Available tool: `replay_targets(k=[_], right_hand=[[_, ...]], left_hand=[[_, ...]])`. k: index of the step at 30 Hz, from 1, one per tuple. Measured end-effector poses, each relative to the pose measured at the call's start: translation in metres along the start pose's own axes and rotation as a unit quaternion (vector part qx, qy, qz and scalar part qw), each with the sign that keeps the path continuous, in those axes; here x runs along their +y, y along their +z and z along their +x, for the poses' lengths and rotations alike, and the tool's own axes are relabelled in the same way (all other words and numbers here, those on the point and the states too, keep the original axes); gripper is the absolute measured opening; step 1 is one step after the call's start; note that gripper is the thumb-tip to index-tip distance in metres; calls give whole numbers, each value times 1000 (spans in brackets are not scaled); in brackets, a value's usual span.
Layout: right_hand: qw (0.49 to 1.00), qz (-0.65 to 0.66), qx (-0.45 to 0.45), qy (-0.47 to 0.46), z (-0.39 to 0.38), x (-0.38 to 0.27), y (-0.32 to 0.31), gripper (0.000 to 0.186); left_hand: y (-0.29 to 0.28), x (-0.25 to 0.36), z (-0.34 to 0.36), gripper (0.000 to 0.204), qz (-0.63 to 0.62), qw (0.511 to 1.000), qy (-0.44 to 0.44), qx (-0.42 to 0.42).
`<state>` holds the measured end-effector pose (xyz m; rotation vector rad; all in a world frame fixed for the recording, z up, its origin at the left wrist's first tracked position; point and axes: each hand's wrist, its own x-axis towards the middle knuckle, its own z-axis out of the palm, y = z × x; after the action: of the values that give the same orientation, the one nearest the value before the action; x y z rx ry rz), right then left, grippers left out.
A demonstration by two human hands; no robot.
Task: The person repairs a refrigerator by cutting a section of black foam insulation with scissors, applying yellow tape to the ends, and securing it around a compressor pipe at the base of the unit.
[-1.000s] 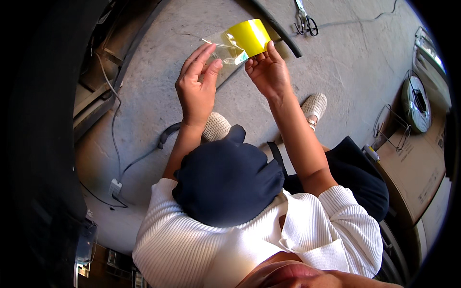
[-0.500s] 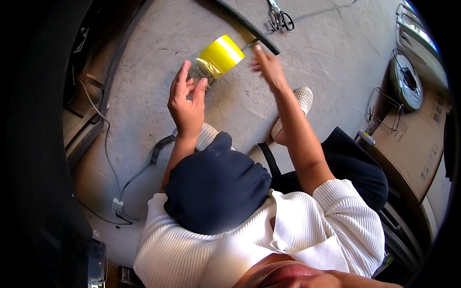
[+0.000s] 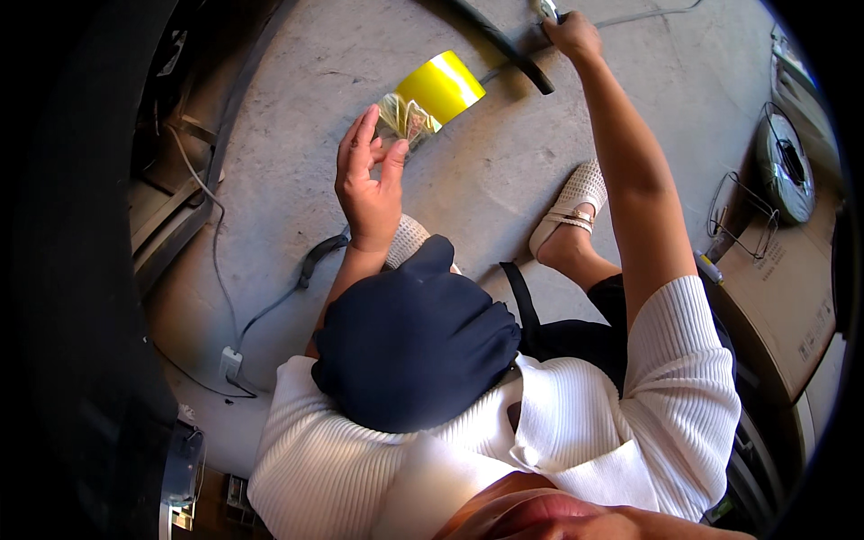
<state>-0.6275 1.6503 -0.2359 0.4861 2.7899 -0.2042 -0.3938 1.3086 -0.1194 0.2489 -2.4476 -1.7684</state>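
Note:
A roll of yellow tape [image 3: 443, 88] is in front of my left hand, a crumpled strip of clear film [image 3: 408, 117] trailing from its near side. My left hand [image 3: 371, 184] holds this film between its thumb and fingertips, which are spread some way apart. Whether the roll rests on the floor or hangs, I cannot tell. My right arm is stretched far forward. At the top edge my right hand [image 3: 574, 38] is closed around the handles of a pair of scissors [image 3: 546, 9]; only part of the blades shows, and the fingers cover the handles.
A dark tube [image 3: 499, 43] lies on the concrete floor beyond the roll. At right are a wrapped coil [image 3: 785, 166], a wire frame [image 3: 751, 225] and a cardboard box [image 3: 783, 306]. Cables run to a white plug block [image 3: 230, 363] at left, beside a dark metal frame [image 3: 200, 193].
My right hand has reached forward and right, past the tube's end, and taken hold of the scissors lying on the floor. My left hand and the tape keep about the same place.

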Motion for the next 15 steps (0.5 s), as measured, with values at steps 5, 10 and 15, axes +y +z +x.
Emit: replay_targets(k=[5, 10, 15], right_hand=[[738, 618, -264, -61, -78, -36, -33, 31], [569, 734, -368, -51, -208, -39, -45, 37], [478, 719, -501, -63, -282, -18, -42, 61]], left_hand=[[-4, -2, -4, 59, -50, 998, -47, 1], [4, 4, -7, 63, -102, 991, -85, -21], [3, 6, -7, 64, -97, 990, -96, -27]])
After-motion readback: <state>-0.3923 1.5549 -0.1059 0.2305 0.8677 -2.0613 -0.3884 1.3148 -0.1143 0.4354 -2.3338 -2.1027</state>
